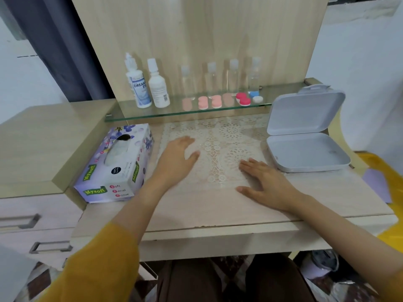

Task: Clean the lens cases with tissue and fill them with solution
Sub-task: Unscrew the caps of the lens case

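Both hands are flat and empty, fingers spread: the left hand over the lace mat, the right hand at the mat's near edge, on the desk. The tissue box sits at nine o'clock, just beside the left hand. At twelve o'clock, on the glass shelf, the lens cases lie in a tight row, with two white solution bottles at eleven and clear bottles close behind the cases. An open grey box lies at two o'clock. Nothing seems begun. The likely slip is that reaching for one case nudges its neighbours off the shelf's front lip, or topples a tall bottle behind.
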Action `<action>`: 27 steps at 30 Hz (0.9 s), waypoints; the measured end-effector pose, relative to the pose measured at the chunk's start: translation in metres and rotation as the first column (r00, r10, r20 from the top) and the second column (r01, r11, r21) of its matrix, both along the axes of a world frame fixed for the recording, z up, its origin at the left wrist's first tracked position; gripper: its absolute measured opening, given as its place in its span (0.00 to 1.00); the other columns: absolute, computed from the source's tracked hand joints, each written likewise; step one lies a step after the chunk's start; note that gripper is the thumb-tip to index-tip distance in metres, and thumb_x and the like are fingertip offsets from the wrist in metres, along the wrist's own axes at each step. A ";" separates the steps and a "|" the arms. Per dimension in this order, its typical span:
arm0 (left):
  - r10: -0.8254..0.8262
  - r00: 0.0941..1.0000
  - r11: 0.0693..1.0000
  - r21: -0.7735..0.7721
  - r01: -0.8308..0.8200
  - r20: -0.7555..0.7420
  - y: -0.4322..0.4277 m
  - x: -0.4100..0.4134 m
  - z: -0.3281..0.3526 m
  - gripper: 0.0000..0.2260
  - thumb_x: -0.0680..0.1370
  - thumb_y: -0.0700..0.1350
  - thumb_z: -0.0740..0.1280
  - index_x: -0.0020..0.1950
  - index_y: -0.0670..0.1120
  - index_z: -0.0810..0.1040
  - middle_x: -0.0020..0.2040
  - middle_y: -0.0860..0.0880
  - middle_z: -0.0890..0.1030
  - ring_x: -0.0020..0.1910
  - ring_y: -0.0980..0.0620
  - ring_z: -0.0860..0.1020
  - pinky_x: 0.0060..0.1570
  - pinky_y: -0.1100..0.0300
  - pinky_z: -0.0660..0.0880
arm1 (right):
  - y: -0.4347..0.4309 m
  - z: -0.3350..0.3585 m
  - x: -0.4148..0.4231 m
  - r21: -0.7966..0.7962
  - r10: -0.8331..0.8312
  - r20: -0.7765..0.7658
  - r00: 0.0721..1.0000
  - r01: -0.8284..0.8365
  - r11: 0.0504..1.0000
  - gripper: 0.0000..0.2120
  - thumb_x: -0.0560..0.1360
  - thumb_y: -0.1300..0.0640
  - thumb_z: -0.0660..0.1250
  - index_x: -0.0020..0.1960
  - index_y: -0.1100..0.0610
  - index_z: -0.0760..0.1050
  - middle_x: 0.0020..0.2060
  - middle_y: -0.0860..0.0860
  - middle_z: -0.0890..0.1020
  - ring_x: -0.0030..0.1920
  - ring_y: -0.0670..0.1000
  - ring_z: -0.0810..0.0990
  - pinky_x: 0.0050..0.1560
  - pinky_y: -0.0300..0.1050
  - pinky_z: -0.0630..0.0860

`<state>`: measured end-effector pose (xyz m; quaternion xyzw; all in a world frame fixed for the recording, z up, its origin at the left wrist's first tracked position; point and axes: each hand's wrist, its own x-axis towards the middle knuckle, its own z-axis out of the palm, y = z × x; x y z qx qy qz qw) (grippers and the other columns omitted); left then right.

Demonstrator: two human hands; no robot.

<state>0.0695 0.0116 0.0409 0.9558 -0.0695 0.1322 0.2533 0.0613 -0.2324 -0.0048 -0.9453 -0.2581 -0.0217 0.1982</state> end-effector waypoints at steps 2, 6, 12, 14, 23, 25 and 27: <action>0.051 0.995 0.998 -0.045 -0.047 0.081 0.001 0.019 0.013 0.18 0.78 0.46 0.62 0.68 0.43 0.70 0.69 0.46 0.69 0.69 0.48 0.65 0.67 0.60 0.56 | 0.000 -0.002 0.001 -0.002 0.010 0.015 1.000 -0.010 1.000 0.43 0.66 0.28 0.48 0.73 0.53 0.60 0.73 0.44 0.59 0.73 0.42 0.52 0.72 0.38 0.45; 0.126 0.970 0.992 -0.030 -0.122 0.210 0.003 0.055 0.031 0.17 0.77 0.44 0.63 0.66 0.42 0.71 0.65 0.44 0.72 0.65 0.48 0.67 0.62 0.62 0.59 | 0.000 -0.004 0.002 0.010 0.011 0.023 1.000 -0.011 1.000 0.44 0.65 0.28 0.46 0.73 0.52 0.60 0.73 0.42 0.58 0.70 0.37 0.49 0.69 0.34 0.41; 0.151 0.950 0.981 0.081 -0.179 0.272 0.008 0.089 0.039 0.18 0.78 0.46 0.62 0.67 0.44 0.71 0.61 0.43 0.71 0.60 0.46 0.69 0.55 0.56 0.67 | 0.000 -0.008 0.003 -0.001 0.010 0.029 1.000 -0.010 1.000 0.44 0.65 0.27 0.46 0.73 0.51 0.60 0.71 0.39 0.56 0.72 0.39 0.50 0.71 0.35 0.42; 0.170 0.951 0.974 0.105 -0.203 0.259 0.010 0.096 0.041 0.18 0.78 0.48 0.61 0.67 0.47 0.71 0.61 0.43 0.71 0.60 0.46 0.70 0.53 0.54 0.68 | 0.000 -0.009 0.004 -0.002 0.011 0.033 0.999 -0.011 1.000 0.47 0.64 0.23 0.43 0.73 0.51 0.59 0.70 0.37 0.54 0.73 0.39 0.50 0.70 0.34 0.41; 0.232 0.940 0.972 -0.026 -0.233 0.251 0.006 0.113 0.045 0.13 0.76 0.48 0.65 0.58 0.46 0.80 0.51 0.44 0.80 0.50 0.46 0.76 0.48 0.56 0.71 | 0.001 -0.009 0.005 0.028 0.010 0.032 0.999 -0.011 1.000 0.45 0.65 0.24 0.46 0.72 0.51 0.61 0.70 0.37 0.55 0.72 0.37 0.49 0.70 0.32 0.40; 0.238 0.941 0.969 -0.123 -0.213 0.242 0.006 0.114 0.047 0.11 0.74 0.46 0.68 0.53 0.43 0.81 0.44 0.47 0.81 0.44 0.49 0.77 0.47 0.57 0.73 | 0.001 -0.008 0.004 0.035 0.007 0.031 0.999 -0.008 0.999 0.43 0.66 0.27 0.47 0.72 0.51 0.61 0.69 0.36 0.54 0.72 0.37 0.49 0.70 0.32 0.40; 0.230 0.946 0.966 -0.175 -0.192 0.228 0.006 0.113 0.049 0.10 0.73 0.44 0.69 0.52 0.42 0.82 0.41 0.48 0.81 0.41 0.52 0.76 0.45 0.61 0.72 | 0.001 -0.008 0.004 0.043 0.006 0.030 1.000 -0.008 0.999 0.41 0.66 0.28 0.48 0.72 0.50 0.60 0.69 0.36 0.54 0.72 0.37 0.49 0.70 0.32 0.40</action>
